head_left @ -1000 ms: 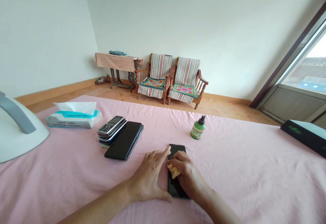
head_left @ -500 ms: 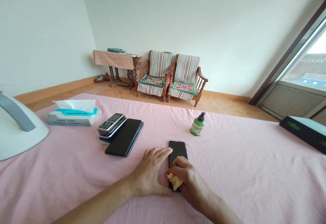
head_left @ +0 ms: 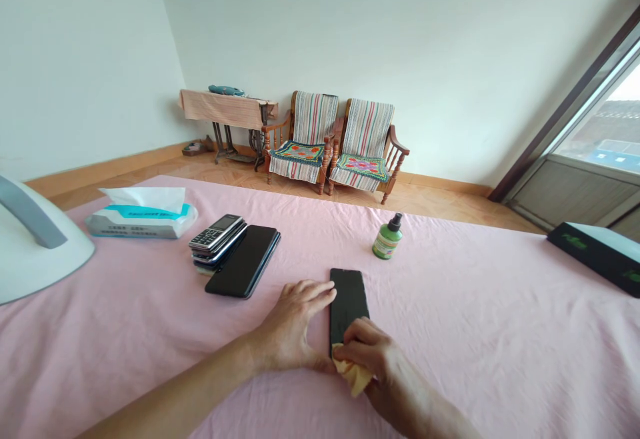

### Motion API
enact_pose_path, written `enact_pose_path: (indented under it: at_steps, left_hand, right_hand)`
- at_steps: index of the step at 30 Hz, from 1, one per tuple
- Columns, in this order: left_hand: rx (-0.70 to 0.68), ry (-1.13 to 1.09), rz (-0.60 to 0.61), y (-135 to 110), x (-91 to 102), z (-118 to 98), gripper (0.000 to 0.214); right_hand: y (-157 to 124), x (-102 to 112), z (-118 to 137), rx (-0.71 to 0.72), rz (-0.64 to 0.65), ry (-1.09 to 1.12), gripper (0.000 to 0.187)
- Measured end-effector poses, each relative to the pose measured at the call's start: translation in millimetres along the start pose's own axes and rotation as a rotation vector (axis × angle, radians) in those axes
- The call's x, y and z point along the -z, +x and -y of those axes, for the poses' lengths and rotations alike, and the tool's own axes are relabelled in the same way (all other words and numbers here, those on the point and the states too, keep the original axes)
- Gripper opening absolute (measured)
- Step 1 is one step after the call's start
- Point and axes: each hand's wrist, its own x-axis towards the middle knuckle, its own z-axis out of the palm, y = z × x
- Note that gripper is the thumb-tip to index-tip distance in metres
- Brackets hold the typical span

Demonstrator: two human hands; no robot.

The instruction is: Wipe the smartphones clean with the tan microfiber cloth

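Note:
A black smartphone [head_left: 347,298] lies flat on the pink cloth, screen up. My left hand [head_left: 289,328] steadies it along its left side, fingertips at the upper edge and thumb near the lower corner. Pinched in my right hand [head_left: 383,362] is a crumpled yellow cleaning cloth [head_left: 356,372], pressed on the phone's lower end, which hand and cloth partly cover. Beyond the phone stands a green spray bottle [head_left: 387,239] with a black nozzle. To the left, larger black smartphones [head_left: 245,262] lie stacked against a pile of keypad phones [head_left: 219,234].
A tissue pack [head_left: 140,222] sits at the left on the pink tablecloth [head_left: 475,332], behind a white and grey appliance [head_left: 45,259]. A black box [head_left: 595,252] rests at the far right edge. Two wooden armchairs [head_left: 327,149] and a draped sewing-machine table [head_left: 223,109] stand by the wall.
My right hand has slid the yellow cloth down toward the phone's near end, baring more of the screen. My left hand keeps its place at the phone's side. The view has tilted slightly.

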Motion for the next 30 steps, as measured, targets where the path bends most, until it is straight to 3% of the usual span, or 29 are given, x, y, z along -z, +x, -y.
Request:
enact_pose_path:
  at_steps: [6,12,17,25,30]
  left_hand:
    - [0.003,-0.013,0.038,0.9,2.4,0.3,0.093]
    - [0.006,-0.004,0.056,2.5,6.7,-1.3,0.092]
    - [-0.004,0.0,0.07,1.9,7.1,0.5,0.092]
    - [-0.011,-0.009,0.039,1.4,4.1,0.7,0.092]
    - [-0.015,-0.007,0.051,1.8,4.1,0.4,0.091]
  right_hand:
    - [-3.6,11.2,-1.7,-0.058,0.079,0.014,0.029]
    - [0.9,1.4,0.9,0.005,0.065,-0.027,0.026]
    - [-3.3,10.3,-1.3,-0.037,0.114,-0.025,0.026]
    - [9.2,-8.1,-1.7,-0.043,-0.048,-0.028,0.03]
    - [9.8,-8.7,1.2,-0.005,0.014,-0.011,0.031]
